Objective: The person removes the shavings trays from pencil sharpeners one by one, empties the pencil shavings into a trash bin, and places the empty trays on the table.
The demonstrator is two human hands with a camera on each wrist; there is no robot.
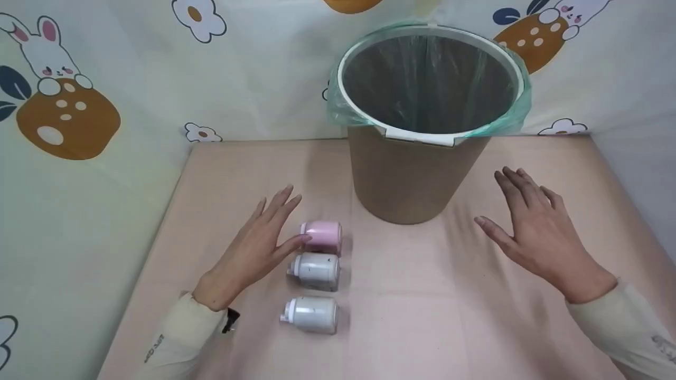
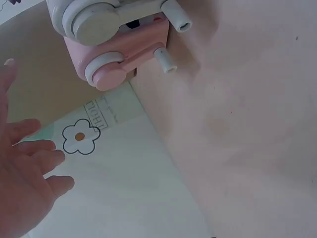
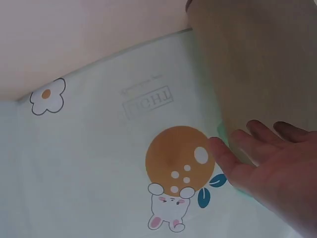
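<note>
Three small bottles lie in a column on the table, their white spouted tops facing left: a pink bottle (image 1: 323, 236) farthest back, a grey-white bottle (image 1: 318, 271) in the middle and another grey-white bottle (image 1: 315, 315) nearest. My left hand (image 1: 259, 240) is beside them on the left, fingers spread, its thumb overlapping the pink bottle in the head view. On the far side of the table my right hand (image 1: 541, 232) is held with fingers extended, holding nothing. Behind and between the hands stands a brown bin (image 1: 412, 179), lined with a green plastic bag (image 1: 509, 126).
A white rim ring (image 1: 422, 136) holds the bag over the bin's mouth. The table (image 1: 401, 316) has a pale pink cover. Behind it and at the sides rise walls of printed cloth (image 1: 253, 79) with rabbits and flowers.
</note>
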